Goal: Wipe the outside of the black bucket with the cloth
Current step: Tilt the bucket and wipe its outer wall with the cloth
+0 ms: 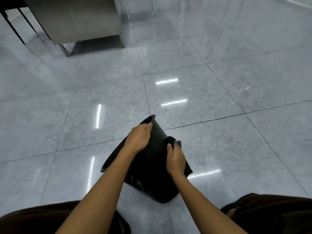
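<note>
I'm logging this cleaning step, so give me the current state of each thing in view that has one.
black bucket: tipped over on the tiled floor, mouth facing away and left.
cloth: dark, pressed against the bucket's outer wall.
left hand: grip closed on the bucket's rim.
right hand: grip closed on the cloth.
metal cabinet: standing upright, far left.

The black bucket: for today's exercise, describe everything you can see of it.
The black bucket looks like smooth, matte plastic, round and tapered, with a rolled rim. It is tipped on its side above the grey tiled floor, mouth facing away and left, base toward the person. The left hand grips its upper rim; the right hand presses a dark cloth against its outer wall. Pale scuffs show near the base.
</note>
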Demonstrator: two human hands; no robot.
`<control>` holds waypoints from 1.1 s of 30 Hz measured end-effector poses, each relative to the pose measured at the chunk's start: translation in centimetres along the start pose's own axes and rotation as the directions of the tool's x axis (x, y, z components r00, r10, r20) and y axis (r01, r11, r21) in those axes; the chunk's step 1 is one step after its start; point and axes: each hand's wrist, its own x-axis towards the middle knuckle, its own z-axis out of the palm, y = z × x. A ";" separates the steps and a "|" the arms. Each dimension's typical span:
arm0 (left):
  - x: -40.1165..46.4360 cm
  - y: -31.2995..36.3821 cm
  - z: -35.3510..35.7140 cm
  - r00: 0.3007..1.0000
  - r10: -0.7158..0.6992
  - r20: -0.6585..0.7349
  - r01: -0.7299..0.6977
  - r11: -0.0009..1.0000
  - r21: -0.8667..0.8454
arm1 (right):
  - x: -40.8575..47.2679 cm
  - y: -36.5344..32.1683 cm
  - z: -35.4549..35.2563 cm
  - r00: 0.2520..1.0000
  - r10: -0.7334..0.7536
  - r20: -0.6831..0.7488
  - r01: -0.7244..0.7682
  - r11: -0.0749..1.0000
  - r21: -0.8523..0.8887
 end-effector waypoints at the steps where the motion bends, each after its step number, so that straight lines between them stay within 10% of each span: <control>1: -0.4 0.0 0.3 0.999 0.035 -0.026 -0.035 0.999 0.020 | 0.0 -1.4 0.0 0.993 -0.117 0.020 0.115 0.992 0.056; 7: -2.0 -0.4 2.3 0.970 0.212 -0.121 -0.229 0.961 -0.153 | 2.0 -4.0 -0.9 0.925 -0.379 -0.011 0.378 0.920 0.103; 11: -2.7 -0.4 3.4 0.937 0.330 -0.118 -0.344 0.931 -0.126 | 3.5 -1.8 -2.3 0.978 0.044 -0.204 -0.048 0.999 -0.014; 15: -1.4 0.3 2.8 0.981 0.176 0.087 -0.169 0.982 -0.088 | 3.0 0.7 -3.1 0.911 0.398 -0.106 -0.408 0.908 -0.097; 19: 0.8 2.8 1.7 0.981 -0.123 0.151 0.163 0.943 -0.288 | -0.2 0.2 -1.7 0.996 0.071 -0.059 -0.078 0.989 -0.126; 24: -0.4 1.1 1.5 0.996 0.087 0.034 -0.079 0.978 -0.191 | -2.0 0.0 -1.0 0.918 -0.387 0.090 0.397 0.903 -0.164; 27: -1.6 0.3 1.7 0.985 0.173 -0.003 -0.170 0.964 -0.207 | 2.4 -2.5 -1.4 0.989 -0.139 -0.042 0.138 0.990 -0.026; 30: -2.7 -0.3 2.0 0.971 0.238 -0.002 -0.234 0.953 -0.193 | 7.0 -4.3 -2.3 0.958 0.233 0.167 -0.236 0.972 -0.002; 33: -3.0 -0.7 2.1 0.975 0.220 0.020 -0.213 0.959 -0.186 | 6.3 -4.2 -1.9 0.984 0.117 0.135 -0.119 0.993 0.009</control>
